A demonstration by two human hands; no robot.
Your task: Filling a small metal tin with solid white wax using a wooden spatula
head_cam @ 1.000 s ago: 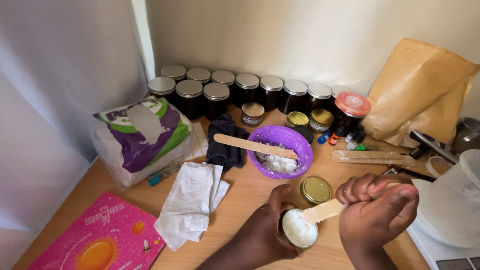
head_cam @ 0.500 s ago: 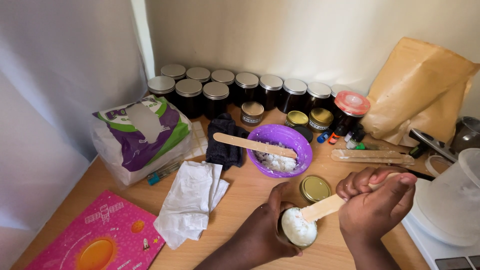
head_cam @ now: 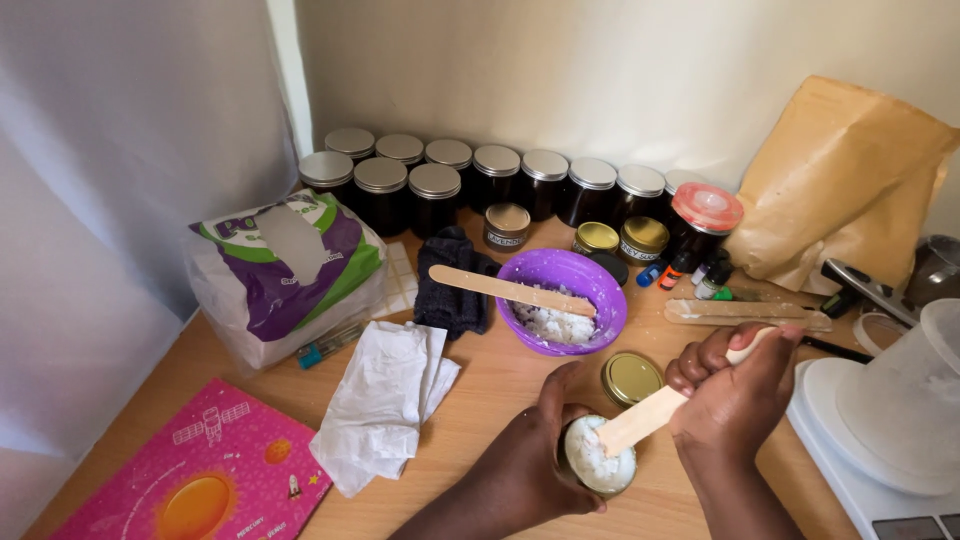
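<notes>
Hands meet over a small jar [head_cam: 598, 468] near the front edge of the wooden worktop [head_cam: 480, 400]. The left hand [head_cam: 545, 455] wraps the jar from its left side, fingers clamped round the glass, thumb up along the rim. The jar is full of white cream. The right hand [head_cam: 735, 395] has its fingers closed on a flat wooden stick [head_cam: 660, 405], whose lower end is pressed into the cream while the upper end pokes out past the knuckles.

Just behind the jar lies a gold lid [head_cam: 632, 378]. Beyond that stands a purple bowl [head_cam: 562, 300] with more white cream in it and a second stick [head_cam: 510, 290] resting across its rim. A row of dark jars with silver lids [head_cam: 480, 175] lines the wall. A purple and green bag [head_cam: 290, 270] sits to the left, with a crumpled white cloth [head_cam: 385, 400] in front of it and a pink book [head_cam: 190, 480] at the near left corner. A brown paper bag [head_cam: 840, 180] leans at the right, and a white scale [head_cam: 860, 460] carries a clear tub at the right edge.
</notes>
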